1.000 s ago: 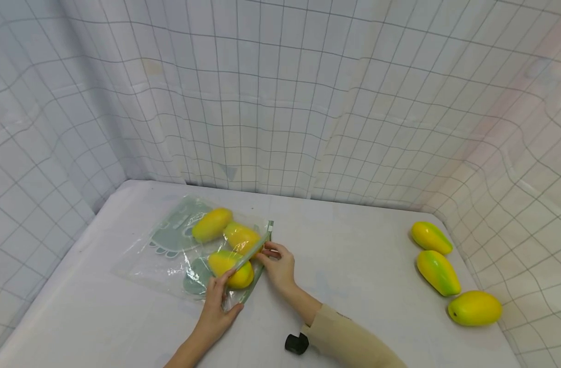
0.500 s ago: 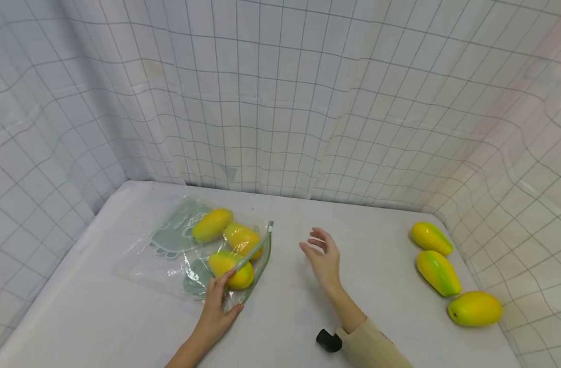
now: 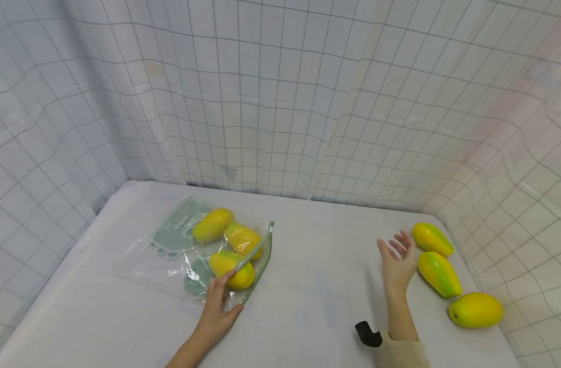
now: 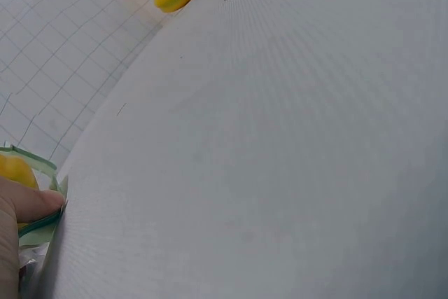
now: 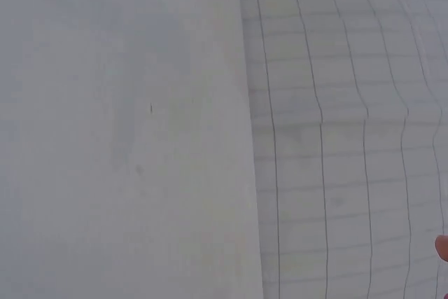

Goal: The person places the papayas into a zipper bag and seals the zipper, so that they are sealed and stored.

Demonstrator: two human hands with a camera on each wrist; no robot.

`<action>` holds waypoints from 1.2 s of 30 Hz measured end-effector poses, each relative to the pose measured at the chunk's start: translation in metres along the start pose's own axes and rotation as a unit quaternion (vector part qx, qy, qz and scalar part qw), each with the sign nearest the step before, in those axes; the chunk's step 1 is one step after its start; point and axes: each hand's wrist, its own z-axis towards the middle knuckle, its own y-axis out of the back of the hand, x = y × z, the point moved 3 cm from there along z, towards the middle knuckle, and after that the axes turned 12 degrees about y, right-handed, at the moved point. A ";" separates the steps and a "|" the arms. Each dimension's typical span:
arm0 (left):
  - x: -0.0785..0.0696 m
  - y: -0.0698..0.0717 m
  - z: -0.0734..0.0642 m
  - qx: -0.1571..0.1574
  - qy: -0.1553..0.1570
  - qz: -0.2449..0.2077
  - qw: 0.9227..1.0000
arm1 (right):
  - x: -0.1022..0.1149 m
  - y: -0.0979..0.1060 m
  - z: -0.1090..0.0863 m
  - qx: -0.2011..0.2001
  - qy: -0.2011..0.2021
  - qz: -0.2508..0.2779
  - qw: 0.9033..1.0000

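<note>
The bag [image 3: 175, 253] lies flat on the left part of the tabletop [image 3: 317, 245], its mouth toward the right. It is clear plastic with a grey-green print, and two green seal strips [image 3: 263, 273] run along the mouth, parted from each other.

Three mangoes are inside the bag: a far mango [image 3: 213, 225], a middle mango [image 3: 243, 239] just beside it, and a near mango [image 3: 231, 269] close to the mouth.

The left hand [image 3: 216, 305] grips the bag at the near end of the mouth. Its fingers reach over the upper lip; the thumb rests at the lower edge.

The right hand [image 3: 398, 267] is released and holds nothing. Its fingers are spread and slightly bent. It is raised at the right part of the tabletop, just left of three loose mangoes. I cannot tell whether it touches any of them.

The loose mangoes form a row along the right edge: the far one [image 3: 432, 238], the centre one [image 3: 439, 274] just beside it, and the nearest one [image 3: 475, 309], lying crosswise.

A black fitting [image 3: 367, 335] projects beside the right cuff [image 3: 402, 352]. Grid-patterned curtains [image 3: 280, 102] stand behind the tabletop and at both sides.
</note>
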 end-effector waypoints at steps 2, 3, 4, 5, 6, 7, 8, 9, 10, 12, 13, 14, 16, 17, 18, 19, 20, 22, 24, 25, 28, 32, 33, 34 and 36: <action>-0.001 0.000 0.000 -0.001 0.001 0.004 1.000 | -0.005 0.015 0.005 -0.019 -0.011 -0.016 1.000; -0.001 0.000 0.000 -0.002 0.003 0.005 1.000 | -0.007 0.022 0.007 -0.028 -0.017 -0.021 0.999; -0.002 0.000 0.000 -0.001 0.005 0.006 1.000 | -0.008 0.030 0.009 -0.037 -0.024 -0.025 0.999; -0.002 0.000 0.000 -0.001 0.007 0.007 1.000 | -0.010 0.037 0.011 -0.049 -0.030 -0.027 0.998; -0.002 0.000 0.000 0.000 0.010 0.007 1.000 | -0.012 0.043 0.012 -0.060 -0.035 -0.031 0.997; -0.002 0.000 0.000 0.001 0.014 0.008 1.000 | -0.014 0.050 0.013 -0.071 -0.040 -0.035 0.996; -0.002 0.000 -0.001 0.003 0.018 0.008 1.000 | -0.016 0.055 0.014 -0.079 -0.044 -0.040 0.995; -0.002 0.000 -0.001 0.004 0.021 0.008 1.000 | -0.017 0.061 0.015 -0.090 -0.048 -0.044 0.994; -0.002 0.000 -0.001 0.005 0.024 0.008 1.000 | -0.019 0.066 0.015 -0.099 -0.051 -0.057 0.992; -0.001 -0.001 -0.001 0.005 0.028 0.007 1.000 | -0.022 0.075 0.016 -0.117 -0.054 -0.072 0.989; -0.001 0.000 -0.001 0.005 0.029 0.007 1.000 | -0.023 0.080 0.016 -0.127 -0.056 -0.080 0.987; -0.001 0.000 -0.001 0.004 0.030 0.007 1.000 | -0.025 0.084 0.016 -0.137 -0.058 -0.086 0.985; -0.002 0.000 -0.001 0.003 0.028 0.010 1.000 | -0.027 0.093 0.016 -0.156 -0.059 -0.104 0.981; -0.002 0.000 -0.001 0.004 0.028 0.010 1.000 | -0.028 0.096 0.016 -0.163 -0.059 -0.104 0.979; -0.002 0.000 -0.001 0.005 0.029 0.009 1.000 | -0.030 0.100 0.016 -0.169 -0.058 -0.112 0.977; -0.002 0.000 0.000 0.006 0.030 0.010 0.999 | -0.031 0.104 0.016 -0.175 -0.060 -0.119 0.975; -0.002 0.000 0.000 0.007 0.031 0.010 0.999 | -0.032 0.107 0.015 -0.181 -0.062 -0.127 0.973; -0.002 -0.001 0.000 0.009 0.034 0.008 0.999 | -0.035 0.113 0.015 -0.197 -0.063 -0.142 0.968; -0.002 -0.001 0.000 0.010 0.038 0.006 0.999 | -0.038 0.120 0.014 -0.212 -0.059 -0.155 0.963; -0.001 -0.001 0.000 0.011 0.038 0.006 0.999 | -0.040 0.123 0.014 -0.219 -0.058 -0.162 0.960; -0.001 -0.001 -0.001 0.012 0.037 0.004 0.999 | -0.045 0.133 0.013 -0.231 -0.053 -0.179 0.955; -0.002 -0.001 0.000 0.008 0.026 0.005 1.000 | -0.049 0.144 0.010 -0.234 -0.091 -0.195 0.948; -0.002 0.000 0.000 0.008 0.023 0.006 1.000 | -0.049 0.146 0.009 -0.236 -0.102 -0.198 0.946; -0.002 0.000 0.000 0.006 0.019 0.006 1.000 | -0.050 0.148 0.008 -0.234 -0.118 -0.201 0.944; -0.002 0.000 0.000 0.005 0.016 0.005 1.000 | -0.052 0.153 0.007 -0.231 -0.141 -0.206 0.940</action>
